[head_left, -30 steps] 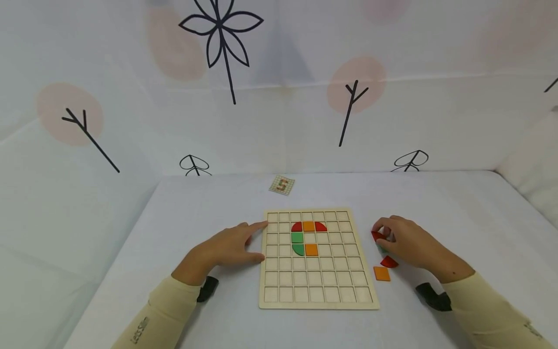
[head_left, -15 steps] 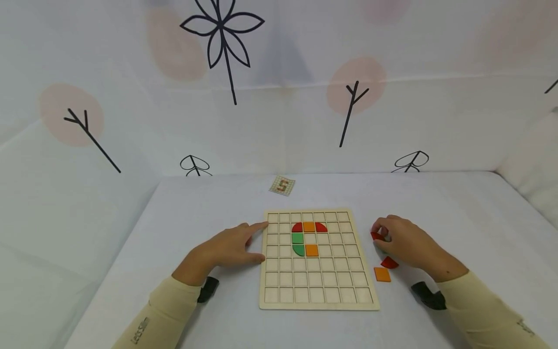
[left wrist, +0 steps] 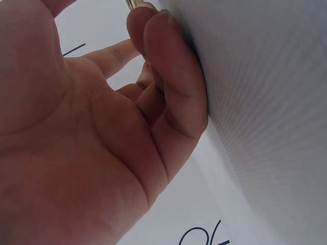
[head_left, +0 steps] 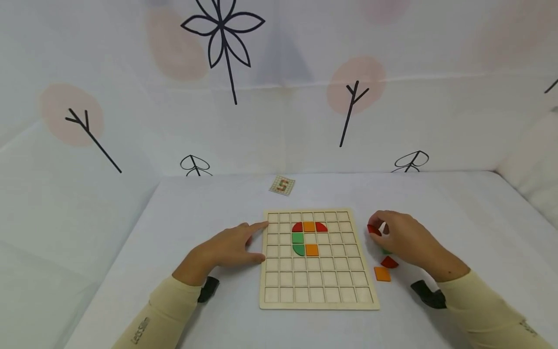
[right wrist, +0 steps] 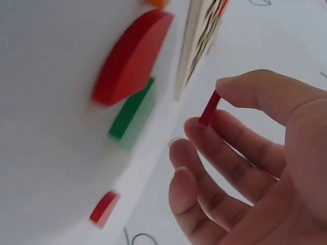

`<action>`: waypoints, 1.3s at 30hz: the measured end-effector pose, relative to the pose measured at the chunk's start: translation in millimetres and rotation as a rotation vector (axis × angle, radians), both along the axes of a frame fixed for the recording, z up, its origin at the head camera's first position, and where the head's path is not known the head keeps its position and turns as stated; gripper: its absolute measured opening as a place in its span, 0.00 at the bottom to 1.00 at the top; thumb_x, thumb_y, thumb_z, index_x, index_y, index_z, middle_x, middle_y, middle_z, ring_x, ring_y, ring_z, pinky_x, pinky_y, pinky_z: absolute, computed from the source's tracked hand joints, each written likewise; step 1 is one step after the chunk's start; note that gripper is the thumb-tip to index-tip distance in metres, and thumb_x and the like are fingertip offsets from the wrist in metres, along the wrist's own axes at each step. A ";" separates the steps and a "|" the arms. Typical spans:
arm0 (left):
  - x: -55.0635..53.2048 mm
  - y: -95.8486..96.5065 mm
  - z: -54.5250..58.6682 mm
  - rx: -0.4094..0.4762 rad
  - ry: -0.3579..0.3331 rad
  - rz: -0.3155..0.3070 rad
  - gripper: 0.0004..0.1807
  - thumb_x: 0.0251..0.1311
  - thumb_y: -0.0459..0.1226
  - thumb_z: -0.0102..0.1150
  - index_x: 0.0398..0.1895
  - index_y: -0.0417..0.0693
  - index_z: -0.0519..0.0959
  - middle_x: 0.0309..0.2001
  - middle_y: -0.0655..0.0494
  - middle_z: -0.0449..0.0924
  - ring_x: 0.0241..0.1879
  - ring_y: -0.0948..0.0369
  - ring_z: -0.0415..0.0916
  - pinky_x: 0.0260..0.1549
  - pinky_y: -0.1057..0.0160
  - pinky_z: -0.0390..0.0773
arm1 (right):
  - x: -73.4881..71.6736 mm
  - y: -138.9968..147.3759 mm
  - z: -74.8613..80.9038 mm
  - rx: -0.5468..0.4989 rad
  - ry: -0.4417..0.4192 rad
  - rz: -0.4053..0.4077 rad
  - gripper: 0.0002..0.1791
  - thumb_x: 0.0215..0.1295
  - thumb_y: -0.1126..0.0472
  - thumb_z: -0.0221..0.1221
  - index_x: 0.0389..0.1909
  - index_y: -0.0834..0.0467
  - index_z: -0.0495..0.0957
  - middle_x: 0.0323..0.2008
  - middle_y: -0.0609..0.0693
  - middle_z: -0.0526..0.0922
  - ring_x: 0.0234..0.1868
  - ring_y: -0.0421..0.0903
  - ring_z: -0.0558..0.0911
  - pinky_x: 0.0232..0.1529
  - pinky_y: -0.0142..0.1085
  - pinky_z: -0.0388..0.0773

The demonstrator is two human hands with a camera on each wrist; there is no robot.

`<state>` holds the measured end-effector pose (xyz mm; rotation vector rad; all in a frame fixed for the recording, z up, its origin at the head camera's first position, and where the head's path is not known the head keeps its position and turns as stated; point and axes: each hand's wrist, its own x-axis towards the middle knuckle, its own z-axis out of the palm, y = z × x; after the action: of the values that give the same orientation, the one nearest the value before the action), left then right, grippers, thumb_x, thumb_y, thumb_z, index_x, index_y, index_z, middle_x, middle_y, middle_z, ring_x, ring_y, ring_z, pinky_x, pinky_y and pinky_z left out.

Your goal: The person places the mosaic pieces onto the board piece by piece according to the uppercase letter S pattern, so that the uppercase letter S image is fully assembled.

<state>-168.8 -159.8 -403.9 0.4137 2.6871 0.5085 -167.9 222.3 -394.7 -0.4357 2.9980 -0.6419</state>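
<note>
A pale wooden grid board (head_left: 320,293) lies on the table, with red, orange and green tiles set in several squares. At its left edge, my left hand (head_left: 228,246) touches the frame with an outstretched forefinger and thumb; the other fingers look bent in the left wrist view. Right of the board, my right hand (head_left: 403,237) pinches a red quarter-circle tile (right wrist: 209,108) between thumb and fingertips, held above the table. Under that hand a green tile (right wrist: 132,115) is partly hidden. Nearer me lie a red quarter-circle tile (head_left: 390,262) and an orange square tile (head_left: 382,274).
Behind the board lies a small pattern card (head_left: 282,185) with an S shape on a grid. In the right wrist view another red tile (right wrist: 104,209) rests on the table beyond the green one. A patterned white cloth (head_left: 283,126) hangs at the back.
My right hand has lifted the red quarter-circle tile and moved slightly up and left with it, showing a bit of the green tile below. My left hand stays put.
</note>
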 end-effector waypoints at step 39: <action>-1.1 -1.1 -1.2 -0.004 0.014 -0.016 0.44 0.58 0.54 0.68 0.77 0.67 0.59 0.36 0.57 0.70 0.33 0.61 0.68 0.31 0.61 0.67 | 3.8 -85.9 -3.2 -0.041 -0.005 0.205 0.09 0.60 0.58 0.70 0.40 0.54 0.84 0.33 0.41 0.81 0.31 0.37 0.75 0.31 0.31 0.73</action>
<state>-169.9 -160.9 -405.1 0.4385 2.6954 0.4969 -164.1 136.4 -397.9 -0.7300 2.8869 -0.6853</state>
